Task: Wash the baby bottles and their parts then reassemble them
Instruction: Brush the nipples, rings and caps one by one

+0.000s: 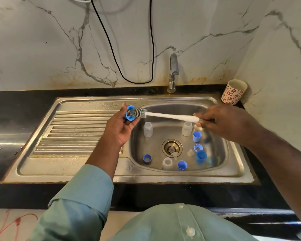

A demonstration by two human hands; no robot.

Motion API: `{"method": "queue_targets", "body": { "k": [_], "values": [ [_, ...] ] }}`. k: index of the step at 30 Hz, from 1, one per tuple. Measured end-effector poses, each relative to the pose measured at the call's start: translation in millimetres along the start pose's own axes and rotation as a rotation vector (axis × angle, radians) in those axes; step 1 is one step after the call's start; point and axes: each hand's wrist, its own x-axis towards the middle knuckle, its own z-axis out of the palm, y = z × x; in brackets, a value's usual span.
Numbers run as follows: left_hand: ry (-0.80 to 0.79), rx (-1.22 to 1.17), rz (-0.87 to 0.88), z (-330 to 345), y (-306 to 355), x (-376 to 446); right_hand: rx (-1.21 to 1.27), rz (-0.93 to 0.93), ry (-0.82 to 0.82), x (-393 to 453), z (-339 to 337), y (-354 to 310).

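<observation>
From the head camera we see our left hand (121, 126) pinching a blue bottle ring (129, 115) over the basin's left rim, while our right hand (221, 119) grips the white bottle brush (165, 116), its grey bristles pushed into the ring. Below, inside the steel sink (229, 173), clear bottles (148, 129) and blue caps (197, 136) stand scattered around the drain (172, 147), leaving open room along the ribbed drainboard (73, 133). A small clear part on the drain is hard to identify, and our right fingers hide the brush handle's end.

No text, label, brand or number can be read on anything here.
</observation>
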Motion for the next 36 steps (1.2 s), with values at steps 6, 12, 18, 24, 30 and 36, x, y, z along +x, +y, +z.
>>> {"method": "queue_targets", "body": {
  "k": [6,12,18,24,30,36],
  "values": [
    [0.019,0.019,0.030,7,8,9,0.136,-0.013,-0.100,8,-3,-4],
    [-0.011,0.055,0.027,7,11,9,-0.048,-0.084,-0.021,21,-15,-4],
    [-0.041,0.068,0.006,11,7,14,-0.051,0.003,0.026,30,-28,8],
    [-0.013,0.065,0.038,14,20,23,-0.083,-0.045,-0.114,35,-11,1],
    [-0.014,0.041,0.051,19,24,26,0.007,-0.097,-0.093,32,-9,-3],
    [-0.037,0.105,0.030,18,10,25,-0.293,-0.006,0.050,30,-31,0]
  ]
}}
